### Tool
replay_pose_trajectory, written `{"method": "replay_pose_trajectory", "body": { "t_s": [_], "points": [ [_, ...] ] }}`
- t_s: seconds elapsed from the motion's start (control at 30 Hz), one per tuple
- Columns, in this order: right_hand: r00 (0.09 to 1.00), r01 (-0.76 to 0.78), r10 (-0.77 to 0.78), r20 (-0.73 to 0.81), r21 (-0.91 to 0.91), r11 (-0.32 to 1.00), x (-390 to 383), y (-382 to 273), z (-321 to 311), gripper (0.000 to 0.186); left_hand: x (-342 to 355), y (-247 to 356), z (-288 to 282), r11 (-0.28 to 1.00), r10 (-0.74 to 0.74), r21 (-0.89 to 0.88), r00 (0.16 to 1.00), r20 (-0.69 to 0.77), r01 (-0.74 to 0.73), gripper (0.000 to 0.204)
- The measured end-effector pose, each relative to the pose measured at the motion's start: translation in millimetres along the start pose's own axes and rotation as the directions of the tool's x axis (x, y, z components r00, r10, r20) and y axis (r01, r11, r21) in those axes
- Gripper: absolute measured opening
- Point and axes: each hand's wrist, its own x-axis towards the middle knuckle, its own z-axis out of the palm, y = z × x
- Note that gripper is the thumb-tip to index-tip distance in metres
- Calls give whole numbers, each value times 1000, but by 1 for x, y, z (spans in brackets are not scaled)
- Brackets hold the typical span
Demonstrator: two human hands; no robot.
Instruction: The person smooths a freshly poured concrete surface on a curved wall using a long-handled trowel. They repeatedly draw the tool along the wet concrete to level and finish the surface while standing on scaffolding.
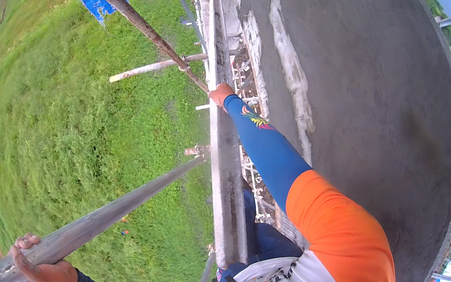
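From my distant seat, looking down through the head camera, I have the left hand (45, 271) curled around a thick, round, grey metal pole (114, 218), with the palm on its near side and the fingers coming over the top. That pole slants up and away to the right of this hand, toward a long, straight, pale grey beam (228, 199) with a lighter left edge. My right hand (221, 93) is bunched on the beam, well apart from the left one, its fingers bent toward that edge; the fingertips are hidden, so I cannot tell whether it grips the beam or only rests there. A thin, rusty brown pole (156, 37) comes down from the upper left to just beside the right hand, and I cannot make out whether the two touch. Beyond and left of that hand, a short, pale, rounded pole (149, 68) crosses the rusty one, with a torn, bright blue sheet (104, 1) farther off. Tall green grass (71, 136) spreads below and between the hands. To the right of the right hand, I see a broad, smooth, dark grey cement surface (366, 59) bearing a ragged whitish streak (290, 66).
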Motion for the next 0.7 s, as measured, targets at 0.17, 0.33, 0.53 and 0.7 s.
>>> {"method": "replay_pose_trajectory", "body": {
  "t_s": [0.17, 0.33, 0.53, 0.7],
  "points": [
    [995, -83, 68, 68, 241, 967, -31, -49, 52, 30, -4, 4, 6, 999, -19, -40, 1000, 10, 19, 17],
    [981, -194, 174, 88, 326, 925, -69, -71, 82, 26, -7, 10, 10, 999, -8, -34, 999, 34, 10, 11],
    [947, -318, 276, 162, 371, 873, -101, -93, 54, 22, -9, 14, 20, 999, 41, 21, 999, 17, -42, 6],
    [944, -325, 285, 168, 312, 893, -107, -107, 24, 23, -8, 20, 23, 999, -30, 45, 999, -24, 31, 8]
  ]
}}
